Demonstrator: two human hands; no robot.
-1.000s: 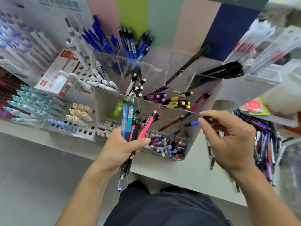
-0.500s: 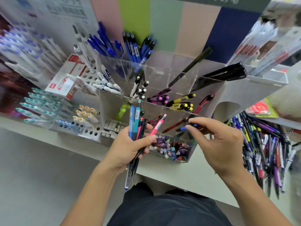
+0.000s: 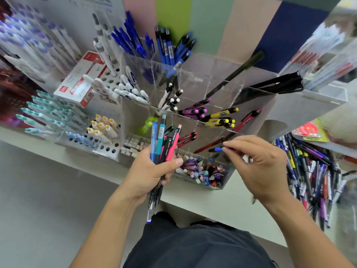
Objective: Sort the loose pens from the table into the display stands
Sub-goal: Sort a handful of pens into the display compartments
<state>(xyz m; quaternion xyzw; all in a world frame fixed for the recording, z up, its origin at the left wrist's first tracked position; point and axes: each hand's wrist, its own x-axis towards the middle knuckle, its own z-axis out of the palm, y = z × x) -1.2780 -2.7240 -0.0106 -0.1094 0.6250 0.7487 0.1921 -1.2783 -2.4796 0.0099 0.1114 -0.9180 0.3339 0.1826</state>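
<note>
Left hand (image 3: 152, 172) clamped around a bundle of pens (image 3: 164, 144), blue, teal, black and pink, in front of the clear acrylic stand (image 3: 251, 101); barcode sticker on the teal barrel, white lettering on the black one too blurred to read. Right hand (image 3: 258, 167) pinching a blue-ended pen (image 3: 218, 149) at the stand's front compartment. Loose pens (image 3: 313, 171) heaped on the table (image 3: 222, 206) at right. Red-and-white box (image 3: 83, 82) at left, print illegible.

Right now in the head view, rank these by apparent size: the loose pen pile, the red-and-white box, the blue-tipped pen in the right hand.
1. loose pen pile
2. red-and-white box
3. blue-tipped pen, mostly hidden by the right hand
</note>
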